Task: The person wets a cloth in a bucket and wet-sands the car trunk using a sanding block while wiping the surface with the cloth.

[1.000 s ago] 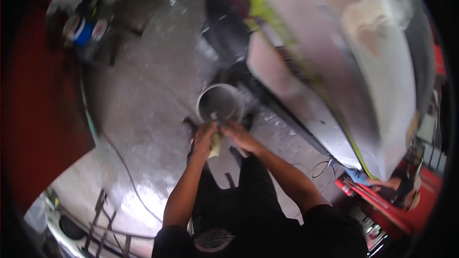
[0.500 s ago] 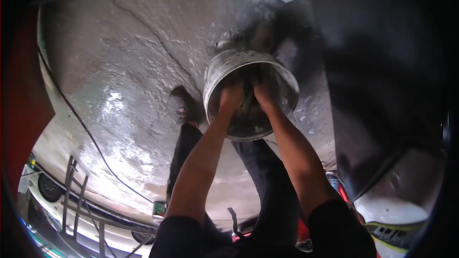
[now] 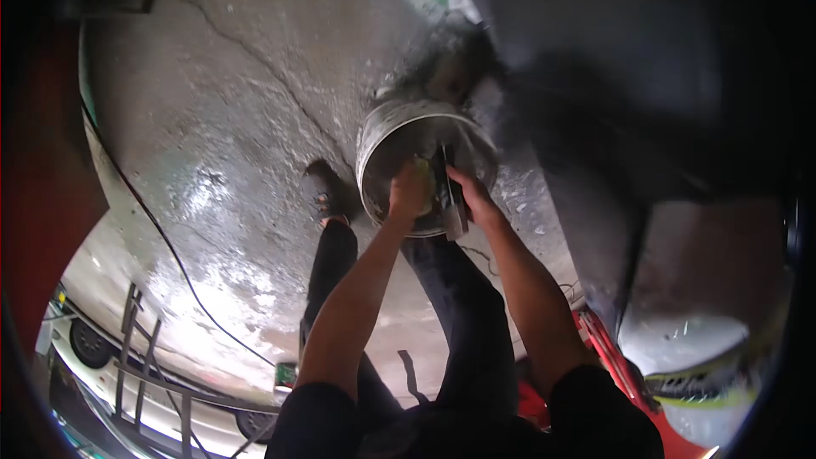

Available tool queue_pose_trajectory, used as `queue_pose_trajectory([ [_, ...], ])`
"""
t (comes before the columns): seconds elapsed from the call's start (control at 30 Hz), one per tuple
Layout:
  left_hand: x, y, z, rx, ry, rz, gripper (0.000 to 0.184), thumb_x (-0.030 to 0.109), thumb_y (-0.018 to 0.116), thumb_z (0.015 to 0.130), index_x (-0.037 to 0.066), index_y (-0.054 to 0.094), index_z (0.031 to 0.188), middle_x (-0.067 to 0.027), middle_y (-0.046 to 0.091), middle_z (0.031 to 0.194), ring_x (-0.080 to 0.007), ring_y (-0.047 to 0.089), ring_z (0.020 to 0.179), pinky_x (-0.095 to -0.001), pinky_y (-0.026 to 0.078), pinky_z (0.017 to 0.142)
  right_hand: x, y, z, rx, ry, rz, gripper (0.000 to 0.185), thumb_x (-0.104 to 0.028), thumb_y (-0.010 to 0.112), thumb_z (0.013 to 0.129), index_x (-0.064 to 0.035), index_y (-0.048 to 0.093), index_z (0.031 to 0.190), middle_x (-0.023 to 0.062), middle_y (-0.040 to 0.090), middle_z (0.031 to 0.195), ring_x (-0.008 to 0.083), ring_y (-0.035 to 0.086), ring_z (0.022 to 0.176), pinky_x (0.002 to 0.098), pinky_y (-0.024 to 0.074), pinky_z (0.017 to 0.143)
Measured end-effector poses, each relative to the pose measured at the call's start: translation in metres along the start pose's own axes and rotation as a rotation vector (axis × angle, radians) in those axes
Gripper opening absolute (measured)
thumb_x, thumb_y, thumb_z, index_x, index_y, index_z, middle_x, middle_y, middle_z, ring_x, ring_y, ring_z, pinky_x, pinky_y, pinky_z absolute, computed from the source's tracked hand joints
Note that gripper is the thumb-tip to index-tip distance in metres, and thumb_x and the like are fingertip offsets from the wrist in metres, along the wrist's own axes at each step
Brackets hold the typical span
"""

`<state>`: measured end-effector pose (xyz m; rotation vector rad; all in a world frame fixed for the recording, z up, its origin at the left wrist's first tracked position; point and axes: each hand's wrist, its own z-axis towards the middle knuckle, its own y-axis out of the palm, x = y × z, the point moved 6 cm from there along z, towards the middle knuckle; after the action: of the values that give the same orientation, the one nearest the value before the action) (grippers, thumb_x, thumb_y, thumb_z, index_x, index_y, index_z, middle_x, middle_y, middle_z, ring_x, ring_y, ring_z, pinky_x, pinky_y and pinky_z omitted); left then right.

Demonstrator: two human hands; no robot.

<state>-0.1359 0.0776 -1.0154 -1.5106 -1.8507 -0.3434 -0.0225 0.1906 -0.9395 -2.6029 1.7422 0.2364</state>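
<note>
Two hands: the left hand (image 3: 410,191) is set inside the mouth of the bucket (image 3: 384,121), left of its middle; the right hand (image 3: 476,197) is held at the right part of the same mouth.
Yellowish piece: a small part (image 3: 423,172) is seen at the left hand, within the bucket's outline; whether it is sponge or cloth cannot be told.
Flat tool: a dark, narrow tool (image 3: 453,204) is held on edge between the hands, its paler end crossing the bucket's near rim.
Fingers: the left ones appear to be closed on the yellowish piece; the right ones seem clamped along the flat tool, though its far side is hidden.
Step in hand: by judgement, the flat tool is being wiped with the yellowish piece over the bucket.
Next move: a steady right-hand grip and even pressure from the left would be called for, with the tool kept above the bucket.
Floor: left of the bucket, a shoe (image 3: 321,185) is planted on the floor (image 3: 212,119); farther left, a cable (image 3: 174,251) is laid.
</note>
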Motion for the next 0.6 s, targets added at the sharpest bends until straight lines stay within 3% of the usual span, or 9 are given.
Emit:
queue_pose_trajectory([
  [0.07, 0.061, -0.035, -0.057, -0.005, -0.149, -0.426, 0.038, 0.033, 0.071, 0.102, -0.001, 0.073, 0.119, -0.0163, 0.077, 0.100, -0.0230, 0.072, 0.086, -0.0417, 0.055, 0.076, -0.001, 0.005, -0.062, -0.031, -0.069, 0.067, 0.050, -0.041, 0.068, 0.106, -0.0024, 0.070, 0.137, 0.0085, 0.076, 0.123, 0.0209, 0.071, 0.110, 0.0389, 0.0561, 0.100],
  [0.13, 0.129, -0.074, -0.111, -0.058, -0.192, -0.470, 0.038, 0.036, 0.072, 0.101, 0.000, 0.074, 0.113, -0.0087, 0.073, 0.087, -0.0161, 0.065, 0.079, -0.0400, 0.051, 0.071, 0.000, 0.018, -0.133, 0.016, -0.258, 0.077, 0.043, -0.038, 0.066, 0.107, -0.0021, 0.073, 0.130, 0.0071, 0.077, 0.118, 0.0202, 0.070, 0.109, 0.0388, 0.0556, 0.098],
  [0.2, 0.187, -0.102, -0.163, -0.173, -0.239, -0.573, 0.031, 0.033, 0.071, 0.103, 0.004, 0.075, 0.113, -0.0023, 0.069, 0.088, -0.0144, 0.066, 0.080, -0.0377, 0.054, 0.069, -0.025, 0.033, -0.222, 0.070, -0.395, -0.401, 0.043, -0.037, 0.062, 0.110, 0.0005, 0.073, 0.128, 0.0069, 0.077, 0.116, 0.0203, 0.068, 0.112, 0.0372, 0.0511, 0.101],
  [0.23, 0.204, -0.112, -0.182, -0.174, -0.105, -0.612, 0.032, 0.029, 0.072, 0.102, 0.003, 0.074, 0.120, -0.0049, 0.072, 0.098, -0.0152, 0.067, 0.084, -0.0376, 0.056, 0.072, -0.033, 0.050, -0.272, 0.048, -0.523, -0.377, 0.049, -0.040, 0.061, 0.111, 0.0017, 0.071, 0.134, 0.0098, 0.076, 0.118, 0.0222, 0.068, 0.113, 0.0381, 0.0503, 0.103],
  [0.33, 0.280, -0.155, -0.225, -0.242, 0.004, -0.432, 0.037, 0.024, 0.074, 0.101, 0.001, 0.072, 0.130, -0.0080, 0.073, 0.106, -0.0168, 0.069, 0.088, -0.0368, 0.057, 0.075, -0.087, 0.097, -0.444, 0.095, -0.895, -0.531, 0.063, -0.046, 0.058, 0.112, -0.0002, 0.058, 0.155, 0.0216, 0.072, 0.132, 0.0294, 0.066, 0.123, 0.0419, 0.0484, 0.109],
  [0.37, 0.293, -0.164, -0.228, -0.267, 0.090, -0.420, 0.038, 0.022, 0.074, 0.101, 0.001, 0.072, 0.132, -0.0087, 0.074, 0.107, -0.0171, 0.069, 0.089, -0.0367, 0.058, 0.076, -0.098, 0.102, -0.485, 0.069, -0.911, -0.674, 0.067, -0.044, 0.061, 0.111, -0.0078, 0.048, 0.166, 0.0288, 0.062, 0.145, 0.0369, 0.061, 0.133, 0.0433, 0.0465, 0.113],
  [0.47, 0.379, -0.219, -0.254, -0.299, 0.177, -0.372, 0.031, 0.017, 0.073, 0.100, 0.001, 0.072, 0.126, -0.0081, 0.073, 0.107, -0.0159, 0.069, 0.093, -0.0347, 0.057, 0.080, -0.144, 0.122, -0.642, 0.297, -1.236, -0.962, 0.070, -0.046, 0.063, 0.108, -0.0147, 0.046, 0.168, 0.0280, 0.061, 0.135, 0.0447, 0.062, 0.122, 0.0492, 0.0482, 0.108],
  [0.53, 0.454, -0.249, -0.276, -0.318, 0.151, -0.399, 0.027, 0.016, 0.073, 0.100, 0.001, 0.071, 0.123, -0.0076, 0.073, 0.106, -0.0151, 0.068, 0.094, -0.0338, 0.056, 0.082, -0.174, 0.115, -0.727, 0.480, -1.431, -1.087, 0.067, -0.039, 0.073, 0.103, -0.0144, 0.054, 0.163, 0.0292, 0.056, 0.146, 0.0465, 0.059, 0.128, 0.0503, 0.0478, 0.113],
  [0.6, 0.510, -0.267, -0.271, -0.192, 0.391, -0.370, 0.025, 0.016, 0.072, 0.099, 0.002, 0.069, 0.120, -0.0068, 0.071, 0.104, -0.0155, 0.066, 0.093, -0.0334, 0.054, 0.083, -0.208, 0.098, -0.796, 0.863, -1.626, -1.198, 0.067, -0.032, 0.077, 0.098, -0.0146, 0.058, 0.159, 0.0273, 0.058, 0.137, 0.0462, 0.060, 0.122, 0.0530, 0.0501, 0.108],
])
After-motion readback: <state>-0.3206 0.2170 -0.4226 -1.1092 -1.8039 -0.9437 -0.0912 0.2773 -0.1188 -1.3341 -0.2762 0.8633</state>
